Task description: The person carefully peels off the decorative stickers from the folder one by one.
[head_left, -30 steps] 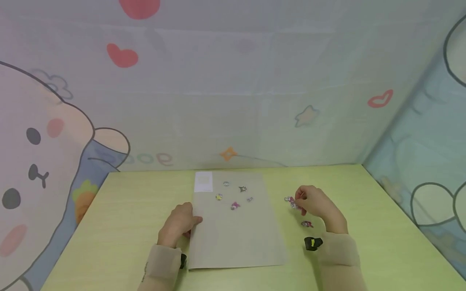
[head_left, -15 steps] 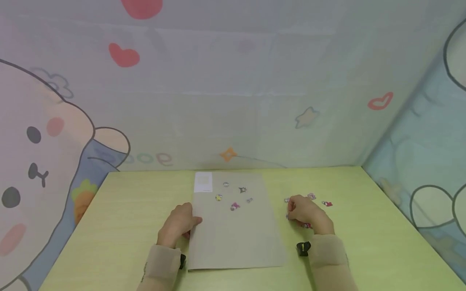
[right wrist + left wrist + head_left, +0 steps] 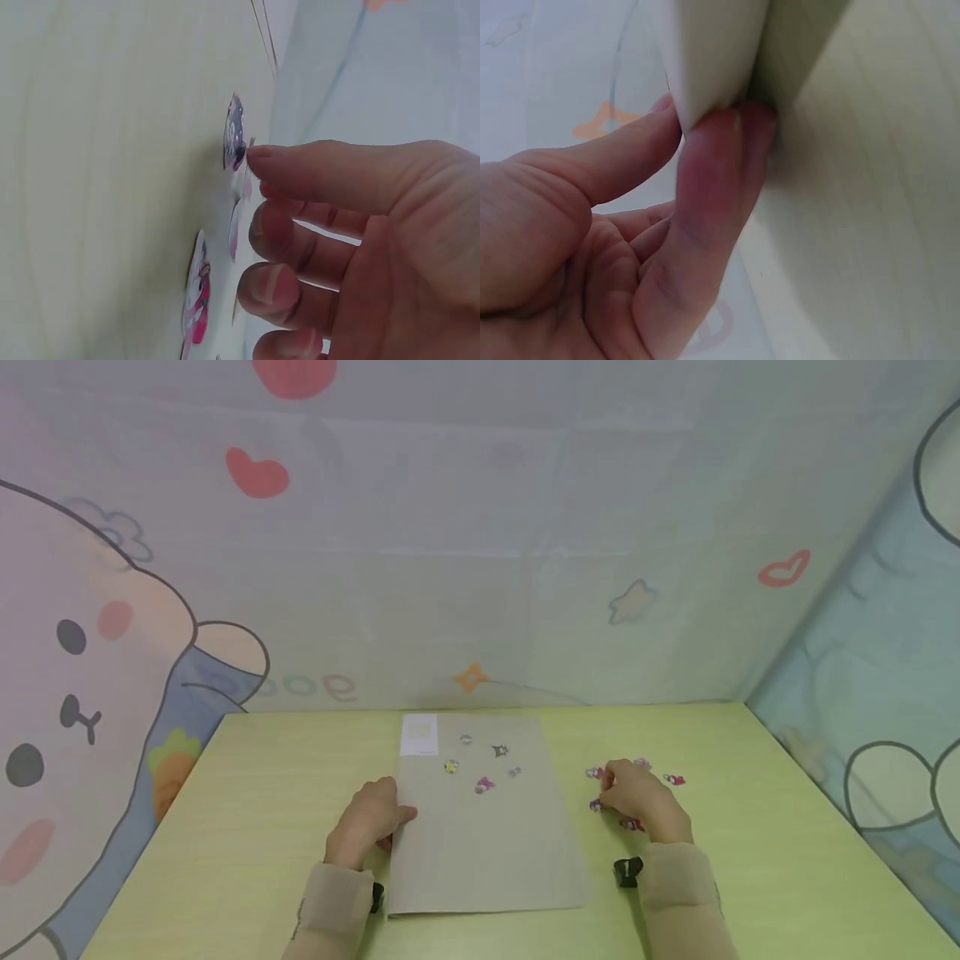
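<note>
In the head view, a flat beige board (image 3: 487,852) with a white label (image 3: 418,735) lies on the table. My left hand (image 3: 369,820) pinches its left edge, thumb on top and fingers underneath, as the left wrist view also shows. To the right of the board, my right hand (image 3: 643,797) hovers low over the table, fingers loosely bent. Its thumb tip is close beside a small purple sticker-like cutout (image 3: 234,135); whether they touch I cannot tell. A pink-red cutout (image 3: 197,292) lies nearer the right wrist camera.
Several small cutouts, including a pink one (image 3: 484,786) and a yellow one (image 3: 451,767), lie on the board. Around my right hand are more, such as a red one (image 3: 674,779) and another pink one (image 3: 595,772). A printed cloth (image 3: 480,568) stands behind the table.
My right hand has set down the cutouts it held, spreading them on the table, and has just drawn slightly back from the purple one. The left hand has stayed in place.
</note>
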`<action>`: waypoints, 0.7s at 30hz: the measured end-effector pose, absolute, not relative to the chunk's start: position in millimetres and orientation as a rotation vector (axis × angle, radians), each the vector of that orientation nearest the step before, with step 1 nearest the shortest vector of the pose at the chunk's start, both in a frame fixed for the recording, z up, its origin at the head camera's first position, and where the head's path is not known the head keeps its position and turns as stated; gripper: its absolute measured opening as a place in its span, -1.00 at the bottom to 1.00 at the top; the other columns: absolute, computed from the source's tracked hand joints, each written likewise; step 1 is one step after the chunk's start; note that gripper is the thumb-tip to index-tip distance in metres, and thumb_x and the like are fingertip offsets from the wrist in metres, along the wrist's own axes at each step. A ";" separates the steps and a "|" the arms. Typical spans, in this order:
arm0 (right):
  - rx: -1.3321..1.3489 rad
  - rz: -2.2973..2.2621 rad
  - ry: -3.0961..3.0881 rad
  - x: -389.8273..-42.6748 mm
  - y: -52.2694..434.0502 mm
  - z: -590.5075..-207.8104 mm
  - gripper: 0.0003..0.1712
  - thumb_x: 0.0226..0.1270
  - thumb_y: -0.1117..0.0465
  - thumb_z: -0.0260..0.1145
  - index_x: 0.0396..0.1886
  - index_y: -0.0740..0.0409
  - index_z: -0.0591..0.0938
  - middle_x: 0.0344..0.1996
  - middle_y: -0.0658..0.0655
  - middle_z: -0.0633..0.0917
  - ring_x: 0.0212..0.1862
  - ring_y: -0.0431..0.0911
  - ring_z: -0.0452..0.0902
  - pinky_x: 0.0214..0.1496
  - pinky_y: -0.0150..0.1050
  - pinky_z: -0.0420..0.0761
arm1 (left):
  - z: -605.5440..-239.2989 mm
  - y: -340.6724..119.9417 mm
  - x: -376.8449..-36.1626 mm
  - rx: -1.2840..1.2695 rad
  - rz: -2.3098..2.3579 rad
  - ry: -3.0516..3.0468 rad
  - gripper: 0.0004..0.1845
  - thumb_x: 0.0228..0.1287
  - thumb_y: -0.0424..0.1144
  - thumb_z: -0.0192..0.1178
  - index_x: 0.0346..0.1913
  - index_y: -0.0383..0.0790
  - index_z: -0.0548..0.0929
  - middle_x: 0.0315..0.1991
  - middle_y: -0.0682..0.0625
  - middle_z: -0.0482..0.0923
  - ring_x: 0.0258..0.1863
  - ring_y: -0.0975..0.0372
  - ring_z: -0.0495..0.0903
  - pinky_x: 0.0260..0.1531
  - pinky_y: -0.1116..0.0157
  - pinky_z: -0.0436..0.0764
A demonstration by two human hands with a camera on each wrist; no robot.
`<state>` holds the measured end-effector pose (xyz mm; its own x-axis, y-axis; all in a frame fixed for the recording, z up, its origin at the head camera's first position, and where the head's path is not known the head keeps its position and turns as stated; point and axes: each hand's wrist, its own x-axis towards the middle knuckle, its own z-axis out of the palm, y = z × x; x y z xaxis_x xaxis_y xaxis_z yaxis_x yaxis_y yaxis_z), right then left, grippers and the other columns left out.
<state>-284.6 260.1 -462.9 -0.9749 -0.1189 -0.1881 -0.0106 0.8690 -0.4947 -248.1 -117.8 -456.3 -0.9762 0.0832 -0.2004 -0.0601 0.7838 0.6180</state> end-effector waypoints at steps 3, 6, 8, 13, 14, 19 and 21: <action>-0.137 -0.753 2.841 -284.9 255.7 -460.9 -0.87 0.32 0.29 0.19 -0.18 0.24 0.52 -0.39 0.12 0.53 -0.43 -0.05 0.41 -0.42 -0.18 0.43 | -455.9 -117.2 -247.2 0.022 0.971 2.760 -0.69 0.31 -0.30 0.28 -0.13 -0.55 0.51 -0.50 -0.19 0.55 -0.75 0.17 0.58 -0.68 0.34 0.49; -0.200 -0.767 2.855 -286.3 245.9 -457.0 -0.77 0.35 0.26 0.17 -0.06 0.28 0.53 -0.34 0.14 0.58 -0.41 -0.04 0.45 -0.37 -0.14 0.48 | -456.1 -116.8 -247.3 0.021 0.968 2.767 -0.69 0.31 -0.30 0.28 -0.12 -0.54 0.50 -0.49 -0.20 0.55 -0.76 0.17 0.58 -0.67 0.32 0.52; -0.233 -0.784 2.862 -286.6 237.5 -454.0 -0.73 0.39 0.25 0.17 0.00 0.29 0.54 -0.28 0.16 0.61 -0.38 -0.04 0.49 -0.33 -0.11 0.51 | -455.7 -116.8 -247.7 0.019 0.968 2.767 -0.69 0.31 -0.30 0.28 -0.12 -0.53 0.50 -0.49 -0.19 0.54 -0.76 0.17 0.58 -0.65 0.32 0.53; -0.298 -0.801 2.893 -288.3 216.7 -449.8 -0.72 0.39 0.24 0.24 0.03 0.27 0.55 -0.29 0.17 0.61 -0.38 -0.04 0.51 -0.35 -0.14 0.53 | -455.6 -115.3 -248.8 0.039 0.985 2.763 -0.71 0.31 -0.30 0.28 -0.13 -0.51 0.50 -0.49 -0.18 0.53 -0.74 0.17 0.59 -0.63 0.32 0.53; -0.311 -0.797 2.908 -289.0 212.3 -449.1 -0.72 0.38 0.25 0.25 0.03 0.26 0.56 -0.30 0.16 0.60 -0.38 -0.04 0.50 -0.36 -0.15 0.53 | -455.8 -114.7 -249.0 0.052 0.998 2.762 -0.71 0.32 -0.30 0.28 -0.14 -0.51 0.49 -0.50 -0.17 0.52 -0.74 0.16 0.59 -0.62 0.32 0.53; -0.457 -0.722 2.938 -293.7 178.7 -443.5 -0.75 0.36 0.26 0.28 0.00 0.23 0.59 -0.34 0.09 0.58 -0.33 -0.07 0.48 -0.28 -0.15 0.52 | -456.2 -114.8 -248.0 0.047 1.017 2.745 -0.72 0.31 -0.31 0.28 -0.15 -0.51 0.49 -0.51 -0.17 0.51 -0.74 0.16 0.59 -0.60 0.31 0.54; -0.539 -0.687 2.927 -296.7 160.5 -438.9 -0.74 0.36 0.27 0.28 0.01 0.24 0.59 -0.30 0.10 0.59 -0.28 -0.06 0.49 -0.22 -0.13 0.54 | -454.7 -116.1 -248.1 0.028 0.997 2.751 -0.71 0.30 -0.31 0.29 -0.15 -0.52 0.49 -0.50 -0.18 0.53 -0.75 0.16 0.59 -0.61 0.30 0.56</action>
